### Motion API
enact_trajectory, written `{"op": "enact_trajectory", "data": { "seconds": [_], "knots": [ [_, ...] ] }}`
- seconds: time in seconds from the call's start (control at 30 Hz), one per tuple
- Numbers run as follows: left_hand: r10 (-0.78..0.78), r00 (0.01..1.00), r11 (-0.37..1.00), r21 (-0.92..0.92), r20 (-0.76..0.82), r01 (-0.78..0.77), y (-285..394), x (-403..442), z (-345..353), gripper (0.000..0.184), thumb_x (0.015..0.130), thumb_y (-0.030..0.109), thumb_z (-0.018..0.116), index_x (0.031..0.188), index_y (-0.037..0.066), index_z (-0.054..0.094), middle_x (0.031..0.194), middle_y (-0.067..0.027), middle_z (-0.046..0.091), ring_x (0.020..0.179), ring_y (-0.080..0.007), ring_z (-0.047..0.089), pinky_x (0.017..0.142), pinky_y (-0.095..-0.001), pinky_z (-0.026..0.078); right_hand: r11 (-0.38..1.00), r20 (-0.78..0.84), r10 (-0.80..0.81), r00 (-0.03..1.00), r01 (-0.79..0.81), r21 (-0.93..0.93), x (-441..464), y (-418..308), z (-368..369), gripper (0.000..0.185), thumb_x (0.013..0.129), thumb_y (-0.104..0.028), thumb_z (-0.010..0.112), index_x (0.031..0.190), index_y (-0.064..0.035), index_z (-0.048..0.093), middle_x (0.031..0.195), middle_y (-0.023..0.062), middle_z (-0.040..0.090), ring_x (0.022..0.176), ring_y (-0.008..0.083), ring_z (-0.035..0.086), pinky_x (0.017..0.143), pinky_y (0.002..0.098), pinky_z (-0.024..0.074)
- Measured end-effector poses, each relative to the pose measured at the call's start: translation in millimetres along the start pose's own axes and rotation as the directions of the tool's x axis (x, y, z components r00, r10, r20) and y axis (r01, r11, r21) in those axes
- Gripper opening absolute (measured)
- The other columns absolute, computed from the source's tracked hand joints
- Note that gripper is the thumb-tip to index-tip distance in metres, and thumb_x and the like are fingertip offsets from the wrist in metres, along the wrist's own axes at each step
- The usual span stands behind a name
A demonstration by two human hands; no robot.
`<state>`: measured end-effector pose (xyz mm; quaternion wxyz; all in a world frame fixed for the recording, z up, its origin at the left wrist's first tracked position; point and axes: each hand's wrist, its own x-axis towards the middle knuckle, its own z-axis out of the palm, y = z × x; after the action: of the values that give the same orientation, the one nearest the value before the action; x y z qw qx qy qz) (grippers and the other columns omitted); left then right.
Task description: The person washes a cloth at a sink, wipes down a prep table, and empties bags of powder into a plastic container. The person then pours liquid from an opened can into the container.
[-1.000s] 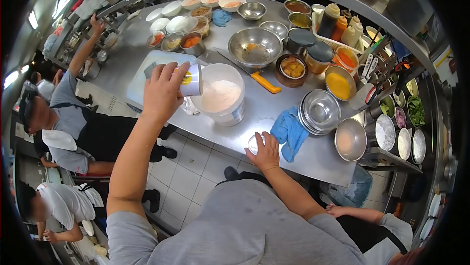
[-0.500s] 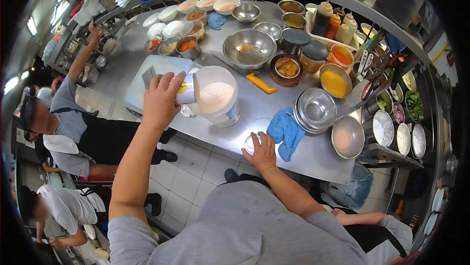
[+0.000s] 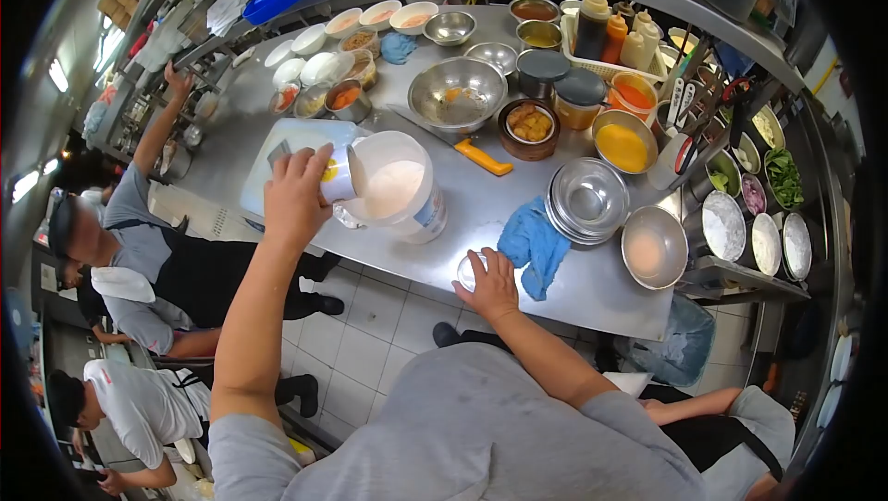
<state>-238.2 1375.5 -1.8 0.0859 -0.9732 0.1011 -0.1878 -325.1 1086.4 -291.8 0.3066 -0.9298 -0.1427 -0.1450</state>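
Observation:
My left hand [image 3: 296, 197] is closed around a white can [image 3: 339, 177] with a yellow mark. The can is tilted, its mouth toward the white plastic bucket [image 3: 433, 196], which holds pale powder [image 3: 393, 186]. Whether anything leaves the can, I cannot make out. At the table's front edge my right hand [image 3: 490, 286] has its thumb and fingers around a small round whitish lid [image 3: 469, 272], partly hidden under the fingers. A crumpled blue cloth [image 3: 535, 247] lies just right of that hand.
Behind the bucket are a cutting board [image 3: 277, 154], a yellow-handled knife [image 3: 483, 157] and a large steel bowl [image 3: 458, 98]. Stacked bowls [image 3: 589, 196] and sauce bottles [image 3: 615, 38] stand to the right. Two co-workers [image 3: 185, 251] stand at left; another person's arm [image 3: 694, 406] shows at lower right.
The view has shifted slightly. My left hand and the can sit a little lower against the bucket, with the can still tilted. My right hand stays on the lid.

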Motion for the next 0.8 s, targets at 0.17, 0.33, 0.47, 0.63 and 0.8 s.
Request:
{"op": "enact_trajectory", "data": {
  "seconds": [0.17,0.33,0.47,0.63,0.8],
  "knots": [
    [-0.027,0.999,0.999,-0.023,-0.040,0.026,0.3,2.5,-5.8,0.089,0.062,0.011,0.087,0.144,0.025,0.056,0.134,-0.0029,0.060,0.129,-0.0324,0.054,0.091,-0.0494,0.053,1.000,0.047,0.015,0.999,-0.016,0.020,1.0,0.8,-0.7,0.067,0.080,-0.043,0.079,0.134,-0.0071,0.063,0.134,0.0167,0.052,0.125,0.0354,0.047,0.109,0.0502,0.0378],
    [-0.037,0.997,0.999,0.011,-0.069,0.038,3.6,1.8,-8.9,0.091,0.060,0.010,0.088,0.144,0.025,0.055,0.134,-0.0027,0.060,0.130,-0.0322,0.053,0.091,-0.0496,0.053,1.000,0.052,0.004,0.999,-0.004,0.007,0.9,1.9,-2.1,0.068,0.080,-0.044,0.079,0.135,-0.0074,0.063,0.135,0.0164,0.052,0.125,0.0351,0.047,0.109,0.0505,0.0381],
    [-0.065,0.995,0.998,-0.024,-0.069,0.064,8.0,-2.8,-7.3,0.094,0.059,0.011,0.089,0.145,0.024,0.055,0.137,-0.0035,0.059,0.128,-0.0329,0.054,0.095,-0.0492,0.053,1.000,0.053,-0.018,0.998,0.018,0.010,0.1,4.3,-2.2,0.067,0.080,-0.044,0.079,0.134,-0.0079,0.063,0.134,0.0153,0.052,0.125,0.0343,0.047,0.108,0.0506,0.0384],
    [-0.089,0.995,0.995,-0.041,-0.051,0.087,11.3,-7.2,-2.7,0.092,0.059,0.009,0.087,0.144,0.024,0.056,0.134,-0.0031,0.060,0.128,-0.0330,0.054,0.092,-0.0493,0.054,1.000,0.056,-0.023,0.998,0.022,0.022,2.1,3.3,-3.5,0.066,0.080,-0.043,0.079,0.133,-0.0085,0.064,0.132,0.0143,0.053,0.123,0.0344,0.047,0.106,0.0511,0.0388],
    [-0.095,0.976,0.994,-0.075,-0.195,0.081,13.8,-10.7,-6.0,0.092,0.059,0.008,0.087,0.144,0.023,0.056,0.133,-0.0050,0.061,0.127,-0.0348,0.055,0.093,-0.0493,0.054,0.999,0.063,-0.044,0.997,0.042,0.024,3.6,5.1,-0.7,0.066,0.079,-0.044,0.079,0.133,-0.0087,0.064,0.133,0.0144,0.052,0.123,0.0350,0.047,0.106,0.0522,0.0384]
  ]
}}
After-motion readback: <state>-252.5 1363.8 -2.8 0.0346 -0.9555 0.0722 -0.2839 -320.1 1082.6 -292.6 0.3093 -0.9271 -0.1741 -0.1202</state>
